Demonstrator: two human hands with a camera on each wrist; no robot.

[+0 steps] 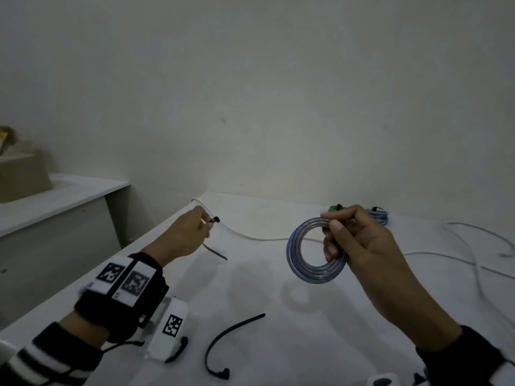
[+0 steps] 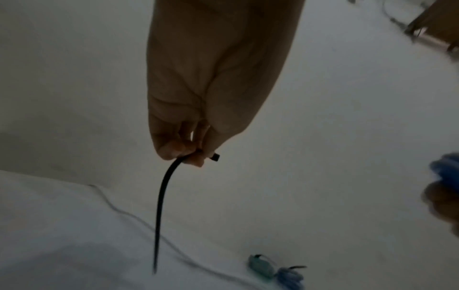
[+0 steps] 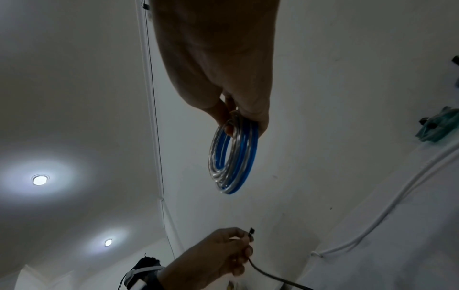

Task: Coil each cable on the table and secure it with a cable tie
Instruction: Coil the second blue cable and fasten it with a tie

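My right hand (image 1: 338,235) grips a coiled blue-and-clear cable (image 1: 306,270) by its upper right side and holds it upright above the white table (image 1: 278,344); the same coil (image 3: 232,157) hangs below the fingers in the right wrist view. My left hand (image 1: 195,229) pinches a black cable tie (image 1: 214,250) near its head, its tail hanging down toward the table. In the left wrist view the black cable tie (image 2: 161,196) curves down from my left hand (image 2: 188,153). The two hands are apart, the tie left of the coil.
Two loose black cable ties (image 1: 223,341) (image 1: 177,352) lie near the front edge. A white cable (image 1: 459,257) sprawls across the right and back. Green (image 1: 334,208) and blue (image 1: 377,214) tied bundles sit at the far edge. A cardboard box (image 1: 22,174) stands on the left shelf.
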